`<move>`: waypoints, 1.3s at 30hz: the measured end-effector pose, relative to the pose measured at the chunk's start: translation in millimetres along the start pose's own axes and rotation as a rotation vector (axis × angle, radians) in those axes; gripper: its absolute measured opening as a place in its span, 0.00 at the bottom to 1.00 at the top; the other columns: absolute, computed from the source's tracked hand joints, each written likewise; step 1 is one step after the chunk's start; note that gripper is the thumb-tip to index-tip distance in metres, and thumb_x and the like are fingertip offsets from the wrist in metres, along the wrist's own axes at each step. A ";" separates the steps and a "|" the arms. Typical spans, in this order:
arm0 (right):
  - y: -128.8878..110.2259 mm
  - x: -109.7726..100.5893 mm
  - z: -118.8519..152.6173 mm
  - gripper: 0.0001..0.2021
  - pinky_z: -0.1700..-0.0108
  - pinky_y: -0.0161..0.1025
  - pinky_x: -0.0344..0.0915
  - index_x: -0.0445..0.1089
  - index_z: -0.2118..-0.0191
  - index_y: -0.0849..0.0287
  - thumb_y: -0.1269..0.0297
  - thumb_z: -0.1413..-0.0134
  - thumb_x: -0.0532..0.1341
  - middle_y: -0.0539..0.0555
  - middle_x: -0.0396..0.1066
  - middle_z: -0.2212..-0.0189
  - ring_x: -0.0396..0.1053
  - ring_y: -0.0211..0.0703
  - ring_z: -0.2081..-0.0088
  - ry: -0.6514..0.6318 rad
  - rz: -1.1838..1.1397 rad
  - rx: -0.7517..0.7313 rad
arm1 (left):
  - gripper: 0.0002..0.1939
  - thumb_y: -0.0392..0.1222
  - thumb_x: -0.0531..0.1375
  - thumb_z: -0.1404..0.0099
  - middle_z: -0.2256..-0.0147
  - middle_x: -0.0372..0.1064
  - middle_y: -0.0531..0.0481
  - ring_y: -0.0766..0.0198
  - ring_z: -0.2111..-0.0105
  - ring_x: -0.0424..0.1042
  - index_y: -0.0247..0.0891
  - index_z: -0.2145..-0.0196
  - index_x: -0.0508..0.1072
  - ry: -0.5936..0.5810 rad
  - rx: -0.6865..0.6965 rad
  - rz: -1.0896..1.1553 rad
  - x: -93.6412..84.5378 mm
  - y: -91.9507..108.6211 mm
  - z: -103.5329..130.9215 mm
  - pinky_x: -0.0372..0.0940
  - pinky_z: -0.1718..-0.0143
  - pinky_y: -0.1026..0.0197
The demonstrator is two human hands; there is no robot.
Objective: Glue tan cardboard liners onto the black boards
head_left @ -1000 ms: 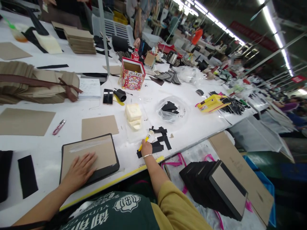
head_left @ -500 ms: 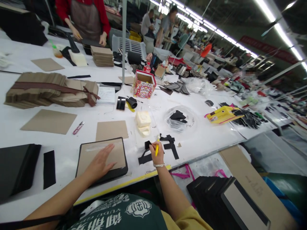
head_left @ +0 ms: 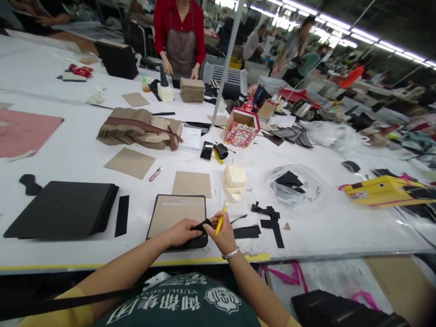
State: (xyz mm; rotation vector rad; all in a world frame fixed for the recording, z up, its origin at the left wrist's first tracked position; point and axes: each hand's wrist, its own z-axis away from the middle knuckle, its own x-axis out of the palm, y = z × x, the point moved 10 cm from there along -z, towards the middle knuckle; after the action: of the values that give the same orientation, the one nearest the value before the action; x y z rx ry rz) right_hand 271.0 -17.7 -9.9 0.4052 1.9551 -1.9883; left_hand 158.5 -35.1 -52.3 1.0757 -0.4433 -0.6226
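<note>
My left hand (head_left: 184,232) pinches one end of a small black strip (head_left: 200,227) above the near edge of a black-bordered board panel (head_left: 179,212). The other end is in the fingers of my right hand (head_left: 223,232), which also holds a slim yellow-handled tool (head_left: 218,225), its pale tip pointing up and away. To the right of that hand lies a flat black strip (head_left: 247,232). Several more black strips (head_left: 271,211) lie farther right. A cream block-shaped container (head_left: 234,177) stands beyond my right hand.
Stacked black panels (head_left: 64,206) and a single black strip (head_left: 121,215) lie at left. Beyond are a cardboard sheet (head_left: 191,184), pink-handled snips (head_left: 156,174), a phone (head_left: 206,150) and a patterned box (head_left: 241,128). A metal pole (head_left: 227,63) rises behind. A co-worker (head_left: 180,41) stands across the table.
My right hand has lifted a black strip from the table and brought it left over the panel. My left hand, flat on the panel before, now pinches the strip. The view has turned left.
</note>
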 end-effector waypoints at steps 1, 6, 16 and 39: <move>-1.1 5.8 -3.1 0.16 0.67 0.36 0.66 0.53 0.62 0.55 0.61 0.55 0.60 0.47 0.68 0.74 0.68 0.37 0.73 -0.015 0.056 -0.002 | 0.16 0.51 0.58 0.47 0.79 0.61 0.55 0.70 0.79 0.58 0.33 0.72 0.69 -0.006 -0.021 0.006 -4.1 -3.8 2.5 0.53 0.77 0.67; -10.2 22.7 -20.3 0.08 0.69 0.34 0.65 0.57 0.66 0.56 0.58 0.46 0.53 0.49 0.69 0.77 0.70 0.38 0.74 -0.081 0.100 -0.013 | 0.17 0.52 0.59 0.49 0.79 0.63 0.55 0.68 0.79 0.61 0.34 0.69 0.70 0.039 -0.141 0.077 -39.6 -28.8 24.1 0.56 0.76 0.66; -33.3 81.0 -45.1 0.12 0.67 0.35 0.64 0.57 0.62 0.56 0.61 0.52 0.58 0.50 0.68 0.70 0.69 0.38 0.69 -0.361 0.191 -0.096 | 0.17 0.53 0.55 0.47 0.82 0.56 0.57 0.70 0.80 0.55 0.35 0.79 0.66 0.195 -0.056 -0.251 -92.2 -28.4 39.4 0.50 0.77 0.67; 15.4 76.8 -103.5 0.13 0.81 0.27 0.60 0.73 0.67 0.59 0.56 0.57 0.61 0.47 0.65 0.82 0.61 0.31 0.82 -0.367 0.014 0.163 | 0.13 0.34 0.47 0.38 0.44 0.57 0.43 0.57 0.43 0.53 0.34 0.61 0.69 0.168 0.486 -0.908 -56.6 -41.1 34.2 0.49 0.42 0.49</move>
State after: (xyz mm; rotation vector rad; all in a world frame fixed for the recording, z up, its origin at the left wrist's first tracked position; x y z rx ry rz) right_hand 205.4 83.2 -58.3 0.0806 1.5699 -2.0488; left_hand 84.9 -34.3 -77.4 1.7950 0.0849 -1.2439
